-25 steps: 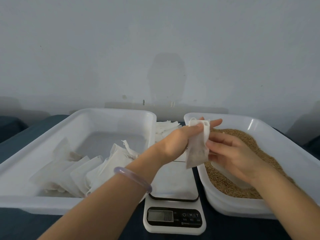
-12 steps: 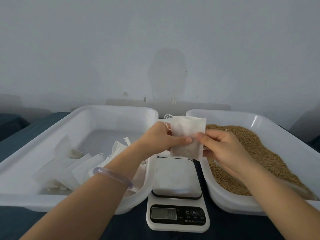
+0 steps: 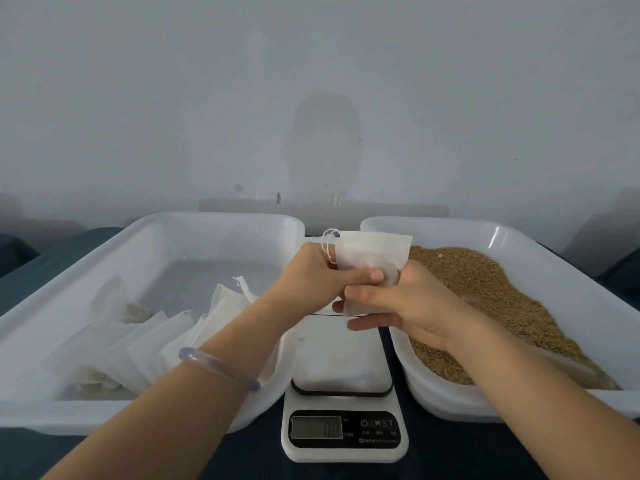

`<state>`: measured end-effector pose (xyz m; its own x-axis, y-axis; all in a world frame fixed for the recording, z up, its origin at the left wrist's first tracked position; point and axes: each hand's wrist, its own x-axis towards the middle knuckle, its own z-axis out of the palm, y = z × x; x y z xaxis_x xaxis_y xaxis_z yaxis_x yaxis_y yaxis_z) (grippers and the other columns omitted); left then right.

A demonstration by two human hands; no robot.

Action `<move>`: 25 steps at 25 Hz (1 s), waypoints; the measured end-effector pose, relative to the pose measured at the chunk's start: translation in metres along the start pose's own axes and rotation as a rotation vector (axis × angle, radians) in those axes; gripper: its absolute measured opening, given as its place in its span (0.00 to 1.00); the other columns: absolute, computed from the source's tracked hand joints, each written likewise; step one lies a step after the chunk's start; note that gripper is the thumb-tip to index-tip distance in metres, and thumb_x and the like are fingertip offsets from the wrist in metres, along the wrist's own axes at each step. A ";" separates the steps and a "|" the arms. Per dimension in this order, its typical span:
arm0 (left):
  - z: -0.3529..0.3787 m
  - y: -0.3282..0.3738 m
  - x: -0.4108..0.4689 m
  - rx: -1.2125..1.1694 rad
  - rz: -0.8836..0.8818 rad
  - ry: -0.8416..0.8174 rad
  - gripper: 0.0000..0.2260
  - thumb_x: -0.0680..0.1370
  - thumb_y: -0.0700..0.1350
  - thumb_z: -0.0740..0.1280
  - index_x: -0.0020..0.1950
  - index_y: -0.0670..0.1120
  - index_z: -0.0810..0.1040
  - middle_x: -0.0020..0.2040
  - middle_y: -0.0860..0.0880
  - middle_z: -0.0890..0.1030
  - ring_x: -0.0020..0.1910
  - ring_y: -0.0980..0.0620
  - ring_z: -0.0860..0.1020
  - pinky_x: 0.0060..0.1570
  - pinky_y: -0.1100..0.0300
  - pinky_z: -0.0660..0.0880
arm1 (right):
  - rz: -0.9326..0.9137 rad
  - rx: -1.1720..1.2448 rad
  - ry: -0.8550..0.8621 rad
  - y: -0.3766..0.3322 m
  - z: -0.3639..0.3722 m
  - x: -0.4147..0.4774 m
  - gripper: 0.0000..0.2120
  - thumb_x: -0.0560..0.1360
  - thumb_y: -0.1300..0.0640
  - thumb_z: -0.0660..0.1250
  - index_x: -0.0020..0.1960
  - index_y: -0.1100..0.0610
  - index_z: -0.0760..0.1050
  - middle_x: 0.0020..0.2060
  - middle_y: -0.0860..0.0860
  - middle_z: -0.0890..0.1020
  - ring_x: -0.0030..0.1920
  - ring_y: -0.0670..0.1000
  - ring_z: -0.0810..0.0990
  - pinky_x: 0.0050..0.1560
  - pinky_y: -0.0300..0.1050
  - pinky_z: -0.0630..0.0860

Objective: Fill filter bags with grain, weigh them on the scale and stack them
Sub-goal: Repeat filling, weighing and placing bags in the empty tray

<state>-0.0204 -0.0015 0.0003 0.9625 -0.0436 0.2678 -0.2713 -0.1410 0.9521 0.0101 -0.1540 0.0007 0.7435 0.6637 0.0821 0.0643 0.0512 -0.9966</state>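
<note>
Above the scale [image 3: 343,441], at the middle of the near edge of the tabletop [image 3: 242,459], both hands held one filter bag [image 3: 372,254] in the head view. The left hand [image 3: 317,275] pinched the bag's left side beside the drawstring loop [image 3: 327,239], thumb across the front. The right hand [image 3: 401,303] had its fingers curled round the lower half, which looked darker and was probably grain-filled. Filling seemed done and the bag gathered for weighing. Next it needed setting down on the scale's platform directly beneath, mouth kept up. Grain [image 3: 491,292] lay in the right tray [image 3: 460,228], and finished bags [image 3: 138,344] leaned in the left tray [image 3: 207,221]. Half a second before, the bag hung flat, pinched at its sides; the right grip had since wrapped lower.
</note>
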 end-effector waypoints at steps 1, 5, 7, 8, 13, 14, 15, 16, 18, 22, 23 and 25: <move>0.002 0.000 0.000 -0.034 0.013 0.017 0.10 0.71 0.46 0.72 0.43 0.39 0.82 0.36 0.46 0.82 0.35 0.48 0.78 0.31 0.58 0.75 | 0.007 0.014 0.016 0.000 -0.001 -0.001 0.18 0.62 0.59 0.74 0.52 0.55 0.81 0.46 0.56 0.85 0.47 0.57 0.84 0.37 0.44 0.81; -0.006 -0.001 0.003 -0.089 -0.017 0.202 0.16 0.75 0.55 0.65 0.52 0.44 0.79 0.41 0.52 0.81 0.40 0.54 0.79 0.40 0.59 0.76 | 0.090 -0.029 0.205 -0.007 -0.037 -0.008 0.15 0.65 0.62 0.73 0.51 0.62 0.78 0.41 0.56 0.85 0.41 0.54 0.85 0.30 0.40 0.78; -0.010 -0.003 0.004 -0.068 -0.056 0.230 0.14 0.78 0.54 0.62 0.53 0.45 0.78 0.42 0.51 0.81 0.40 0.54 0.79 0.40 0.59 0.76 | 0.167 -0.166 0.282 -0.012 -0.068 -0.012 0.15 0.65 0.61 0.73 0.50 0.64 0.77 0.36 0.55 0.85 0.36 0.51 0.84 0.28 0.39 0.76; -0.010 -0.004 0.004 -0.053 -0.067 0.229 0.14 0.79 0.54 0.61 0.52 0.45 0.78 0.41 0.50 0.81 0.39 0.55 0.79 0.39 0.59 0.76 | 0.226 -0.263 0.309 -0.015 -0.084 -0.015 0.14 0.66 0.62 0.74 0.50 0.65 0.77 0.33 0.54 0.84 0.33 0.50 0.83 0.26 0.38 0.75; -0.003 -0.005 0.004 0.014 -0.071 0.220 0.12 0.80 0.53 0.59 0.48 0.47 0.78 0.41 0.50 0.81 0.37 0.56 0.78 0.37 0.62 0.76 | 0.699 -0.650 0.127 -0.014 -0.125 -0.024 0.11 0.69 0.66 0.72 0.49 0.67 0.76 0.32 0.58 0.82 0.30 0.52 0.80 0.23 0.38 0.70; -0.002 -0.005 0.003 0.025 -0.073 0.218 0.12 0.80 0.53 0.59 0.47 0.47 0.77 0.40 0.50 0.81 0.37 0.56 0.78 0.37 0.62 0.76 | 0.730 -0.691 0.146 -0.012 -0.128 -0.023 0.10 0.69 0.66 0.72 0.48 0.68 0.76 0.31 0.58 0.82 0.30 0.52 0.80 0.23 0.38 0.70; -0.002 -0.006 0.003 0.037 -0.077 0.215 0.12 0.80 0.52 0.59 0.47 0.47 0.77 0.40 0.50 0.81 0.37 0.56 0.78 0.37 0.62 0.75 | 0.748 -0.714 0.153 -0.011 -0.129 -0.022 0.08 0.69 0.66 0.71 0.46 0.68 0.76 0.30 0.58 0.82 0.29 0.52 0.80 0.23 0.37 0.70; -0.002 -0.006 0.002 0.048 -0.079 0.210 0.12 0.80 0.52 0.59 0.47 0.47 0.77 0.39 0.50 0.81 0.36 0.56 0.77 0.37 0.62 0.75 | 0.758 -0.723 0.147 -0.010 -0.130 -0.022 0.08 0.69 0.66 0.71 0.46 0.67 0.76 0.29 0.57 0.81 0.29 0.52 0.80 0.23 0.37 0.70; -0.003 -0.007 0.002 0.057 -0.084 0.206 0.12 0.80 0.52 0.59 0.46 0.47 0.77 0.38 0.51 0.81 0.36 0.56 0.77 0.37 0.62 0.75 | 0.756 -0.718 0.175 -0.008 -0.132 -0.021 0.09 0.70 0.65 0.71 0.48 0.67 0.76 0.29 0.57 0.82 0.28 0.51 0.80 0.23 0.37 0.70; -0.002 -0.008 0.002 0.062 -0.091 0.208 0.11 0.81 0.52 0.59 0.46 0.48 0.77 0.37 0.51 0.80 0.35 0.56 0.77 0.35 0.63 0.75 | 0.774 -0.695 0.193 -0.005 -0.138 -0.027 0.11 0.70 0.65 0.71 0.51 0.68 0.76 0.31 0.57 0.82 0.29 0.51 0.80 0.24 0.37 0.71; -0.002 -0.008 0.003 0.064 -0.090 0.208 0.11 0.81 0.52 0.59 0.46 0.48 0.77 0.37 0.51 0.80 0.34 0.56 0.77 0.35 0.64 0.74 | 0.774 -0.701 0.190 -0.004 -0.140 -0.028 0.12 0.70 0.65 0.71 0.51 0.67 0.76 0.32 0.57 0.82 0.29 0.51 0.81 0.24 0.38 0.71; -0.002 -0.009 0.003 0.065 -0.090 0.206 0.11 0.81 0.51 0.59 0.45 0.48 0.77 0.36 0.52 0.80 0.34 0.56 0.77 0.34 0.64 0.74 | 0.753 -0.695 0.232 -0.001 -0.143 -0.030 0.11 0.70 0.65 0.71 0.52 0.67 0.76 0.31 0.57 0.82 0.30 0.51 0.81 0.25 0.38 0.71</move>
<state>-0.0147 0.0018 -0.0071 0.9615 0.1735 0.2131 -0.1777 -0.1992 0.9637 0.0834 -0.2806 0.0002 0.8547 0.1833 -0.4856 -0.1542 -0.8036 -0.5749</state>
